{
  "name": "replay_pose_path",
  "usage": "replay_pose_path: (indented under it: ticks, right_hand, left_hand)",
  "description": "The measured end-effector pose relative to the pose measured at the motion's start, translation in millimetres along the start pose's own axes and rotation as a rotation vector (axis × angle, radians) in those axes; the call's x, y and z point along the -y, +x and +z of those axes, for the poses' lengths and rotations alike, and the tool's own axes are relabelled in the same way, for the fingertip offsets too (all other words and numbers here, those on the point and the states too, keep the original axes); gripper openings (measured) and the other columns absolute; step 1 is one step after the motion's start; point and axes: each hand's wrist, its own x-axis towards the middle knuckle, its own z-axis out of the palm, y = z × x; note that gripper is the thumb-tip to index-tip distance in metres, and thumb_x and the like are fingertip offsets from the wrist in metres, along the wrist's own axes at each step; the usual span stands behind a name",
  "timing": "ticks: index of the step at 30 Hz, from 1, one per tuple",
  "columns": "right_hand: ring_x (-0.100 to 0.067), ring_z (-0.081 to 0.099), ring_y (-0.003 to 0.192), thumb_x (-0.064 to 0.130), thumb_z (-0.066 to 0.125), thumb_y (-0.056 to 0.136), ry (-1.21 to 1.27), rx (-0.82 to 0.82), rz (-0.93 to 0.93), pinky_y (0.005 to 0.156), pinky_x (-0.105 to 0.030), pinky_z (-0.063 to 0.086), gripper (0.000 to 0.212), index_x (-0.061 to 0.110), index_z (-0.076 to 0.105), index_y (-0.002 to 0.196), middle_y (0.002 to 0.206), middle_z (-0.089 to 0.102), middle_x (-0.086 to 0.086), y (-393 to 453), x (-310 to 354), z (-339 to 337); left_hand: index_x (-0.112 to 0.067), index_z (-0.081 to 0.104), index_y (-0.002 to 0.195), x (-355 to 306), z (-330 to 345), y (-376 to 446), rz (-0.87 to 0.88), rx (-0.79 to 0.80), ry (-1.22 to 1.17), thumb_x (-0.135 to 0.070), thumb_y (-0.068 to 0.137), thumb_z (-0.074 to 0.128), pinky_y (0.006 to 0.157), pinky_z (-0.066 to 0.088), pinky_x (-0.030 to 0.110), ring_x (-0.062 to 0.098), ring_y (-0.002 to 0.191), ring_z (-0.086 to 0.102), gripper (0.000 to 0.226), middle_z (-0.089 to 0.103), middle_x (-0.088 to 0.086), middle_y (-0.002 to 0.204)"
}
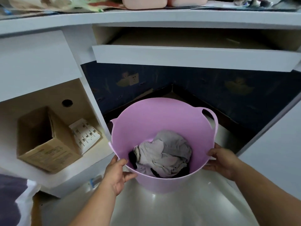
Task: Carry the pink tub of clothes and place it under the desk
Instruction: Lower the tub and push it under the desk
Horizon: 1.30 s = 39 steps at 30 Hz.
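Observation:
The pink tub (146, 118) is round with two loop handles and sits at the mouth of the opening under the white desk (146, 18). Grey, white and dark clothes (162, 154) lie crumpled in its bottom. My left hand (117, 173) grips the near left rim, thumb inside the tub. My right hand (223, 162) holds the near right rim from outside. Whether the tub rests on the pale floor or hangs just above it, I cannot tell.
A pulled-out white drawer or keyboard tray (195, 57) juts over the opening. Dark blue patterned walls (244, 95) line the recess behind the tub. To the left, a cubby holds a tipped cardboard box (44, 144) and a white carton (85, 134). Pink containers (146, 2) stand on the desk top.

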Motion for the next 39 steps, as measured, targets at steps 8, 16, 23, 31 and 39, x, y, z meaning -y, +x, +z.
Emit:
replay_pose_path:
  ticks: [8, 16, 23, 31, 39]
  right_hand:
    - [-0.044, 0.069, 0.093, -0.006, 0.055, 0.09, -0.4, 0.023, 0.082, 0.095, -0.054, 0.056, 0.051, 0.015, 0.056, 0.137, 0.131, 0.062, -0.021, -2, 32, 5]
    - [-0.047, 0.065, 0.113, -0.002, 0.061, 0.088, -0.4, 0.097, 0.053, 0.096, -0.053, 0.056, 0.052, 0.022, 0.057, 0.133, 0.135, 0.059, -0.015, 26, 52, -1]
    - [-0.042, 0.066, 0.089, -0.007, 0.052, 0.081, -0.163, 0.147, -0.03, 0.083, -0.051, 0.058, 0.056, 0.039, 0.065, 0.111, 0.108, 0.067, -0.02, 58, 38, 1]
    - [-0.035, 0.073, 0.079, -0.001, 0.058, 0.062, 0.049, 0.24, -0.127, 0.065, -0.047, 0.062, 0.068, 0.042, 0.07, 0.113, 0.101, 0.08, -0.004, 88, 39, 7]
    - [-0.034, 0.07, 0.082, -0.005, 0.048, 0.076, 0.021, 0.263, -0.186, 0.072, -0.047, 0.061, 0.063, 0.037, 0.069, 0.119, 0.098, 0.076, -0.005, 110, 55, 20]
  left_hand:
    - [-0.021, 0.053, 0.145, -16, 8, -9, -0.014, -0.007, 0.019, 0.003, 0.099, 0.05, 0.087, 0.061, 0.062, 0.048, 0.118, 0.065, 0.052, 0.058, 0.014, 0.145]
    - [-0.017, 0.054, 0.141, -21, 26, 1, 0.017, -0.064, 0.042, 0.004, 0.097, 0.047, 0.089, 0.06, 0.062, 0.05, 0.106, 0.071, 0.05, 0.063, 0.015, 0.138]
    - [-0.019, 0.06, 0.136, -16, 37, 15, 0.051, -0.085, 0.005, 0.004, 0.093, 0.048, 0.088, 0.06, 0.063, 0.053, 0.102, 0.073, 0.05, 0.069, 0.016, 0.132]
    - [-0.019, 0.063, 0.132, -22, 49, 30, 0.09, -0.137, 0.009, 0.003, 0.092, 0.047, 0.089, 0.059, 0.065, 0.055, 0.102, 0.072, 0.048, 0.069, 0.018, 0.131]
    - [-0.017, 0.065, 0.129, -30, 60, 41, 0.117, -0.156, 0.02, 0.006, 0.094, 0.044, 0.093, 0.057, 0.064, 0.056, 0.107, 0.069, 0.046, 0.071, 0.024, 0.128]
